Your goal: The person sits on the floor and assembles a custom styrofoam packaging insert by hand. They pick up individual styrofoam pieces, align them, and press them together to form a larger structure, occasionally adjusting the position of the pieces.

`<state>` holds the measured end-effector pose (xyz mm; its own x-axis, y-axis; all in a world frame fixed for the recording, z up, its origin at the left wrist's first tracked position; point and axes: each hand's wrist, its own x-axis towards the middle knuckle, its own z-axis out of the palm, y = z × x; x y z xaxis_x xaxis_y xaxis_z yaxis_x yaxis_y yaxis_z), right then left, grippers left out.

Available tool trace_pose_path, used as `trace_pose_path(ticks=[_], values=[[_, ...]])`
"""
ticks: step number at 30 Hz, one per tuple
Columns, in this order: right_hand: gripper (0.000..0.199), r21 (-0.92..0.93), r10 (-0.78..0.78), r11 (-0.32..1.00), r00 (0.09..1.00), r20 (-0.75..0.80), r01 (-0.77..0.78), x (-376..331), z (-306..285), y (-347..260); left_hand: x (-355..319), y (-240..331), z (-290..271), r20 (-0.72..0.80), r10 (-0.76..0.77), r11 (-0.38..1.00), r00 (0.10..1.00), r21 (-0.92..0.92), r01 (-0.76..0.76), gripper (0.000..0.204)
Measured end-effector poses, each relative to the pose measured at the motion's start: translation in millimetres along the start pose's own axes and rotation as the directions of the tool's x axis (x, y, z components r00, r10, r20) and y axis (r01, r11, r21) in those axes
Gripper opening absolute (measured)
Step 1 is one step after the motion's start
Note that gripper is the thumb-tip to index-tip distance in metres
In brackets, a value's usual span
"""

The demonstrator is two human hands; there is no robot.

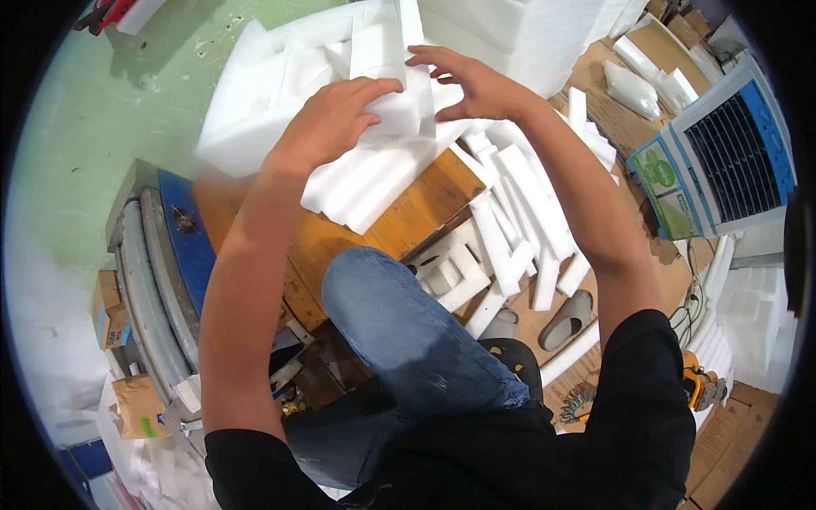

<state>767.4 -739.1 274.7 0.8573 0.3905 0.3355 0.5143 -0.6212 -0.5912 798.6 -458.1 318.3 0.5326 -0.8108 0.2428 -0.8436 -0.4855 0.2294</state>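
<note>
My left hand [327,123] and my right hand [472,83] are both on a white foam piece [399,106] at the top of the picture. The left hand's fingers wrap over its left side, while the right hand's spread fingers press on its top right. The piece rests on a heap of white foam strips [374,178] lying on a wooden table [416,212]. My knee in blue jeans [391,314] rises below the table edge.
More foam strips [518,229] and a square foam frame [446,276] lie on the floor to the right. A blue and white air cooler [722,157] stands at the right. Stacked foam blocks [527,25] fill the top. Grey slippers [565,319] lie by my leg.
</note>
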Motion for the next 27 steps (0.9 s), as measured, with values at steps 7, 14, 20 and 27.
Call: trace_pose_path(ticks=[7, 14, 20, 27], values=[[0.079, -0.135, 0.000, 0.991, 0.997, -0.081, -0.011, 5, 23, -1, -17, -17, 10, -0.138, 0.100, 0.985, 0.985, -0.124, -0.118, 0.046], [0.080, -0.185, -0.007, 0.983, 0.992, -0.130, -0.017, 8, 30, 7, -22, -19, 20, -0.300, 0.087, 0.996, 0.950, 0.011, -0.088, 0.047], [0.078, -0.228, -0.009, 0.973, 0.986, -0.168, -0.030, 10, 36, 6, -14, -18, 21, -0.333, 0.037, 0.999, 0.942, 0.002, -0.038, 0.050], [0.077, -0.209, 0.071, 0.973, 0.986, -0.151, -0.102, 10, 37, -4, 1, -23, 23, -0.329, 0.054, 0.998, 0.943, 0.032, -0.045, 0.041]])
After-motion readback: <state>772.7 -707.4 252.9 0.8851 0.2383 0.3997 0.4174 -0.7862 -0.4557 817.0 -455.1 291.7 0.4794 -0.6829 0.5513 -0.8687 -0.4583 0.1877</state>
